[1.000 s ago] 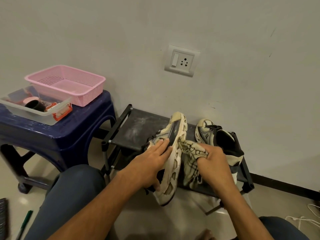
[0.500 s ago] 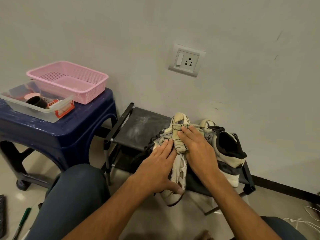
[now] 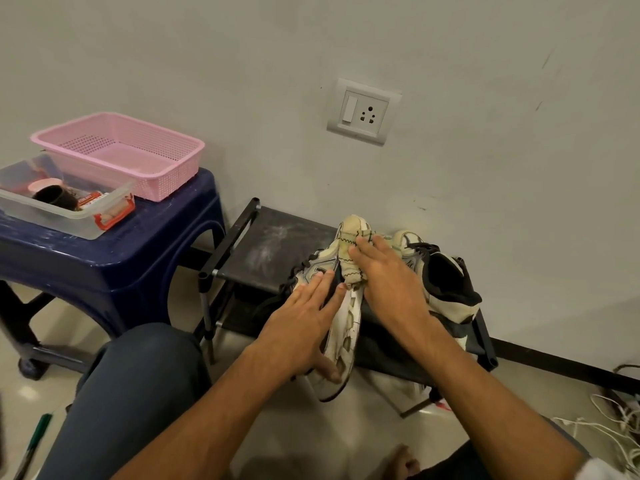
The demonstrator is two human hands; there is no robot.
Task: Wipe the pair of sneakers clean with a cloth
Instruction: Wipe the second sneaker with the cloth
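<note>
Left hand (image 3: 298,327) grips sneaker (image 3: 347,329) on edge, thumb on sole. Right hand (image 3: 391,282), fingers flat, presses cloth (image 3: 350,268) onto toe. 2nd sneaker (image 3: 446,282) just right.

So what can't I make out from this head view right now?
Head view only:
Sole under the cream stitched cloth: covered by cloth and right hand.
Upper of the held white sneaker: partly hidden by the gripping left hand.
Inner side of the second white-and-black sneaker on the black rack: behind the right hand.
Contents of the clear plastic box: too small, blurred.
</note>
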